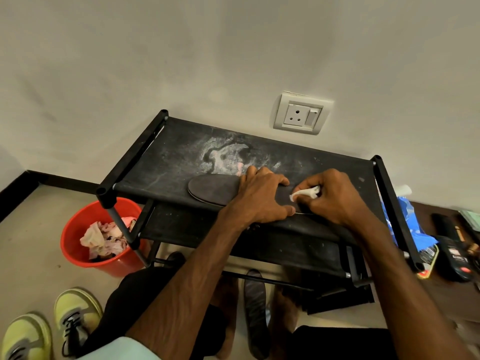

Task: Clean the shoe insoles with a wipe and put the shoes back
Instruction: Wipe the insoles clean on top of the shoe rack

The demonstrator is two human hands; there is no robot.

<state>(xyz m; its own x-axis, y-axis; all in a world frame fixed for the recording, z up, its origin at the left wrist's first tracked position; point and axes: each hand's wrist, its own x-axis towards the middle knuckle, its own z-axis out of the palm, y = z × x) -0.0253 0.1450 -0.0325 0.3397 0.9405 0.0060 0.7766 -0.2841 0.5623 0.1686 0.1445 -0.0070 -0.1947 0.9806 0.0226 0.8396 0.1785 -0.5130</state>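
Note:
A dark grey insole [211, 188] lies flat on the top shelf of a black shoe rack [161, 157]. My left hand [262, 196] presses down on its middle with spread fingers. My right hand [330, 196] pinches a crumpled white wipe [306, 193] against the insole's right end, which the hands hide. A second dark insole [255, 307] lies on the floor between my bare feet. Two yellow-green shoes [75, 318] stand on the floor at the lower left.
A red bucket [75, 253] with crumpled used wipes sits left of the rack. A blue wipe packet [410, 222] and dark gadgets [454, 255] lie on a brown surface to the right. A wall socket [298, 115] is behind the rack.

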